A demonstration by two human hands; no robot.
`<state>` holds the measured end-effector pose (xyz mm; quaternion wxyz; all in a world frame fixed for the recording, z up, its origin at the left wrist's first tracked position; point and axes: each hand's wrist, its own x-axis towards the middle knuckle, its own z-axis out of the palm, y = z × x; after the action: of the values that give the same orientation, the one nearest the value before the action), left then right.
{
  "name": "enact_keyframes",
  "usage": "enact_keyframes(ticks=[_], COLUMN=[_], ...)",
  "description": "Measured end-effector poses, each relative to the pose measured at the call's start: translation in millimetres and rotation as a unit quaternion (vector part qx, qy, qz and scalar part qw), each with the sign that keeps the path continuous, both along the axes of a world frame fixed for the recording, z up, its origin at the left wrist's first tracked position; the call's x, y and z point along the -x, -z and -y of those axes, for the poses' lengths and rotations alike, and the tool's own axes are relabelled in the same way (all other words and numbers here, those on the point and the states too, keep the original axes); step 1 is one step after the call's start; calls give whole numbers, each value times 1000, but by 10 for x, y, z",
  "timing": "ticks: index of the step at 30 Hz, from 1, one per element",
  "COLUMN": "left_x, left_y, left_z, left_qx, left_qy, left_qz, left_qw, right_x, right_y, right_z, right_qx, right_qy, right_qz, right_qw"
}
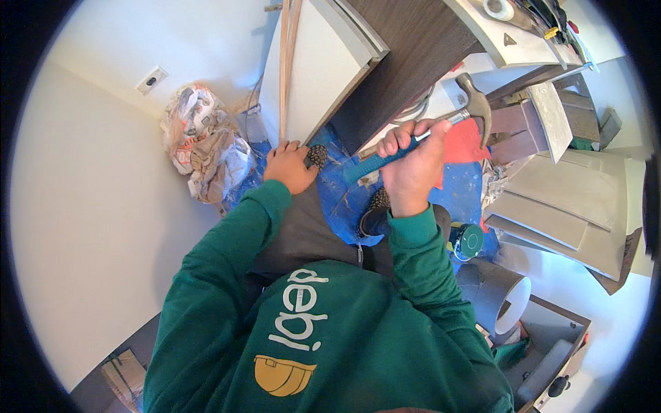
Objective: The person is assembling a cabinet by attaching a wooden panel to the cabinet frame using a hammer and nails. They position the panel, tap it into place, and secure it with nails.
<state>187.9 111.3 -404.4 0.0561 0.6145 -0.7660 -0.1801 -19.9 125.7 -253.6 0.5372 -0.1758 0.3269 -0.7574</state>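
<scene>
My right hand (pixel 416 168) is wrapped round the blue grip of a claw hammer (pixel 476 104). The hammer is raised and tilted, its metal head up to the right and its grip end pointing down to the left. My left hand (pixel 290 167) is closed at the lower end of thin wooden strips (pixel 285 76), which run up along a white panel (pixel 320 58). The fingertips are partly hidden where they meet the strips. Beneath my hands lies a blue floor sheet (pixel 337 206), with my patterned shoes on it.
Crumpled plastic and paper (pixel 206 144) lie against the left wall, below a socket (pixel 151 80). A dark wood panel (pixel 420 62) stands ahead. To the right are stacked boards (pixel 551 206), a green can (pixel 469 241), a grey cylinder (pixel 492 292) and an open box (pixel 561 344).
</scene>
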Motion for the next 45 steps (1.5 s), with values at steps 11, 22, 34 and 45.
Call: enact_keyframes(ticks=[11, 22, 34, 45], left_x=[1003, 1173, 1072, 1075], left_y=[149, 958, 1072, 1069], left_z=[245, 518, 487, 495], left_qx=[-83, -161, -264, -194], left_qy=[-61, -84, -70, -10], left_qz=[-395, -405, -448, -365], left_qw=[913, 896, 851, 911], right_x=[426, 382, 101, 8], right_y=[154, 97, 426, 501], right_z=[-317, -162, 252, 217], right_qx=[49, -64, 8, 28], right_qy=[53, -3, 50, 85], right_qz=[-293, -150, -216, -202], right_qw=[953, 987, 975, 975])
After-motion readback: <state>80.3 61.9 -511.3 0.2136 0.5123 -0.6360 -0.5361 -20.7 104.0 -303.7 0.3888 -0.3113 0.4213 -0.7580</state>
